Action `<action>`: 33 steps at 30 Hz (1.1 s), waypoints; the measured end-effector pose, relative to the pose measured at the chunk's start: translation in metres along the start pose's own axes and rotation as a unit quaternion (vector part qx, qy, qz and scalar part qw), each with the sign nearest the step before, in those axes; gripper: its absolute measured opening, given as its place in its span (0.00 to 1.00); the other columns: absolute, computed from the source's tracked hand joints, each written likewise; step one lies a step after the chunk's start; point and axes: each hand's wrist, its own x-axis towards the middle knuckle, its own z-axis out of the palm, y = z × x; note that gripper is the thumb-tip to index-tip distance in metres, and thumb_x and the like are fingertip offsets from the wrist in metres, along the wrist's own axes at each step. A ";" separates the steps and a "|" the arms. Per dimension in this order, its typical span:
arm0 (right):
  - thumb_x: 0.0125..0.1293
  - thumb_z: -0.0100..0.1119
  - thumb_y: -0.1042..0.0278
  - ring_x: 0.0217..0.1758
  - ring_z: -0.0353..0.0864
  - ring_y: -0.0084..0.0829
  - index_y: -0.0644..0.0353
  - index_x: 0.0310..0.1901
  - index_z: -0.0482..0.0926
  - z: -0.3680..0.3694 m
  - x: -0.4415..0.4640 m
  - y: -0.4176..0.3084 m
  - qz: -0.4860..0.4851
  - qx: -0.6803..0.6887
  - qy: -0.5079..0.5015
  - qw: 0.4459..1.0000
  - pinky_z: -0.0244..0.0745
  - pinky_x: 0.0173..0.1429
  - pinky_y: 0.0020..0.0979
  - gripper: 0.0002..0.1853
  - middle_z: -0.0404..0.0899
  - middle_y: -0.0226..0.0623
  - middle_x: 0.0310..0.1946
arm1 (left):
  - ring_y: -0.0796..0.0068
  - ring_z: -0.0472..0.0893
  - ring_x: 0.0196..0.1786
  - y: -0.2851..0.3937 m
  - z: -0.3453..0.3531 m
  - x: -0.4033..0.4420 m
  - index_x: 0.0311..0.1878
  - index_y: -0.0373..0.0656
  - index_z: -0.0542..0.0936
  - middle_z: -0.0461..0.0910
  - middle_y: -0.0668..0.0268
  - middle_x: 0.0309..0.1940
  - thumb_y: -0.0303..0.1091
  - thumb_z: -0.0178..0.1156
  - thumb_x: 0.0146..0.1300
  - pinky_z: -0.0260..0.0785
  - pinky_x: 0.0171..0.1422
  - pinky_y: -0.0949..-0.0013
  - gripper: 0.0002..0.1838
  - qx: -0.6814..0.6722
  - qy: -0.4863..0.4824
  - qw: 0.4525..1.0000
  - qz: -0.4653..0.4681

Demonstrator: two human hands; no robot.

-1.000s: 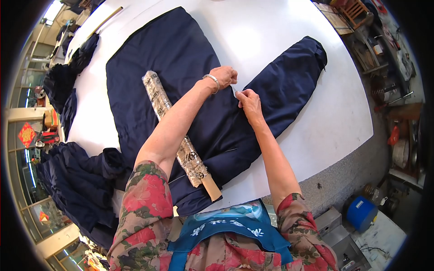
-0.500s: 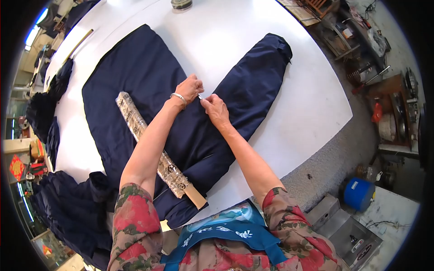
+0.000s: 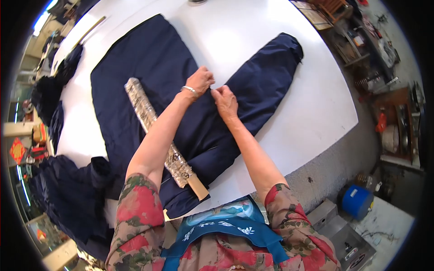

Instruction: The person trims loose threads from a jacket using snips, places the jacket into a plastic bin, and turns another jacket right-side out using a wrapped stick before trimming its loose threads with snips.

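Note:
A dark navy garment [image 3: 149,49] lies spread over the white table, one sleeve [image 3: 266,72] stretching toward the upper right. Just above the garment, where sleeve and body meet, my left hand [image 3: 200,82] is closed in a pinch, a silver bangle at its wrist. Close beside it, my right hand [image 3: 226,101] also pinches with bent fingers. Whatever sits between the fingertips is too small to name. Across the garment, partly under my left forearm, rests a long flat tan strip [image 3: 199,187] wrapped mostly in shiny printed plastic.
More dark cloth [image 3: 68,194] is heaped at the left, off the table's edge. The white table [image 3: 312,108] curves away on the right. Beyond it stand a blue container [image 3: 357,202] and a grey machine part [image 3: 343,230]. A thin stick [image 3: 90,31] lies at the far left.
The view has shifted slightly, so table and garment sit a little differently in it. Both hands stay pinched close together at the same spot; the small white bit between them shows less now.

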 end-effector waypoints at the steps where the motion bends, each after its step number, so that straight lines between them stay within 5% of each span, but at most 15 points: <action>1: 0.59 0.55 0.49 0.41 0.80 0.47 0.59 0.37 0.78 0.001 -0.001 -0.003 -0.004 -0.010 -0.002 1.000 0.71 0.46 0.43 0.19 0.82 0.45 0.32 | 0.62 0.75 0.40 0.000 -0.001 -0.001 0.32 0.40 0.80 0.72 0.61 0.35 0.35 0.59 0.56 0.68 0.46 0.65 0.08 -0.006 0.000 1.000 -0.004; 8: 0.61 0.54 0.53 0.37 0.80 0.47 0.61 0.36 0.78 -0.001 -0.002 0.006 -0.005 0.026 0.058 0.998 0.71 0.44 0.42 0.17 0.81 0.47 0.29 | 0.60 0.76 0.41 0.012 -0.011 -0.007 0.32 0.40 0.79 0.74 0.60 0.36 0.33 0.60 0.56 0.68 0.47 0.65 0.07 -0.070 0.023 0.997 -0.033; 13: 0.61 0.58 0.60 0.26 0.75 0.25 0.66 0.36 0.77 -0.081 -0.033 -0.015 -0.066 0.108 0.170 0.977 0.71 0.35 0.27 0.14 0.76 0.35 0.26 | 0.68 0.73 0.38 0.021 -0.058 -0.084 0.28 0.38 0.74 0.70 0.64 0.32 0.29 0.58 0.57 0.66 0.45 0.69 0.06 -0.146 0.050 0.983 0.103; 15: 0.61 0.60 0.60 0.25 0.74 0.24 0.65 0.38 0.76 -0.121 -0.022 0.032 -0.096 0.099 0.232 0.963 0.71 0.33 0.26 0.14 0.75 0.32 0.28 | 0.68 0.73 0.38 0.028 -0.089 -0.146 0.28 0.38 0.73 0.71 0.64 0.33 0.27 0.57 0.57 0.65 0.45 0.69 0.05 -0.127 0.066 0.989 0.039; 17: 0.61 0.60 0.58 0.34 0.79 0.26 0.64 0.41 0.76 -0.164 -0.018 0.080 -0.052 0.050 0.272 0.960 0.73 0.40 0.28 0.16 0.78 0.35 0.31 | 0.68 0.74 0.37 0.022 -0.111 -0.220 0.27 0.37 0.73 0.72 0.63 0.30 0.27 0.58 0.57 0.65 0.45 0.70 0.06 -0.161 0.094 0.981 -0.054; 19: 0.63 0.57 0.53 0.41 0.80 0.39 0.61 0.43 0.76 -0.202 -0.028 0.114 -0.008 -0.108 0.312 0.944 0.72 0.47 0.35 0.18 0.81 0.41 0.36 | 0.71 0.74 0.33 -0.003 -0.112 -0.300 0.26 0.36 0.74 0.73 0.64 0.28 0.26 0.58 0.57 0.66 0.40 0.71 0.06 -0.156 0.133 0.970 -0.131; 21: 0.63 0.56 0.55 0.39 0.78 0.39 0.61 0.43 0.76 -0.220 -0.041 0.127 -0.057 -0.237 0.331 0.912 0.71 0.44 0.37 0.17 0.79 0.40 0.36 | 0.77 0.74 0.26 -0.007 -0.111 -0.383 0.25 0.36 0.76 0.75 0.65 0.22 0.26 0.56 0.59 0.66 0.33 0.74 0.08 -0.160 0.151 0.939 -0.263; 25: 0.64 0.54 0.55 0.45 0.75 0.44 0.59 0.44 0.77 -0.223 -0.050 0.155 -0.047 -0.359 0.307 0.880 0.70 0.47 0.41 0.16 0.77 0.41 0.40 | 0.81 0.75 0.21 -0.018 -0.070 -0.545 0.25 0.37 0.78 0.76 0.67 0.17 0.27 0.57 0.58 0.69 0.28 0.77 0.07 -0.285 0.202 0.777 -0.524; 28: 0.64 0.54 0.56 0.47 0.75 0.44 0.58 0.45 0.77 -0.221 -0.052 0.161 -0.076 -0.392 0.297 0.867 0.70 0.49 0.42 0.15 0.76 0.41 0.42 | 0.80 0.75 0.18 -0.007 -0.039 -0.631 0.26 0.37 0.79 0.77 0.66 0.17 0.29 0.58 0.57 0.69 0.25 0.76 0.07 -0.239 0.164 0.729 -0.620; 33: 0.64 0.53 0.54 0.48 0.74 0.44 0.56 0.49 0.77 -0.223 -0.053 0.161 -0.048 -0.447 0.303 0.840 0.69 0.52 0.43 0.18 0.77 0.42 0.45 | 0.70 0.78 0.20 0.019 -0.002 -0.682 0.27 0.41 0.81 0.79 0.61 0.18 0.41 0.55 0.59 0.72 0.28 0.69 0.14 -0.147 -0.030 0.675 -0.722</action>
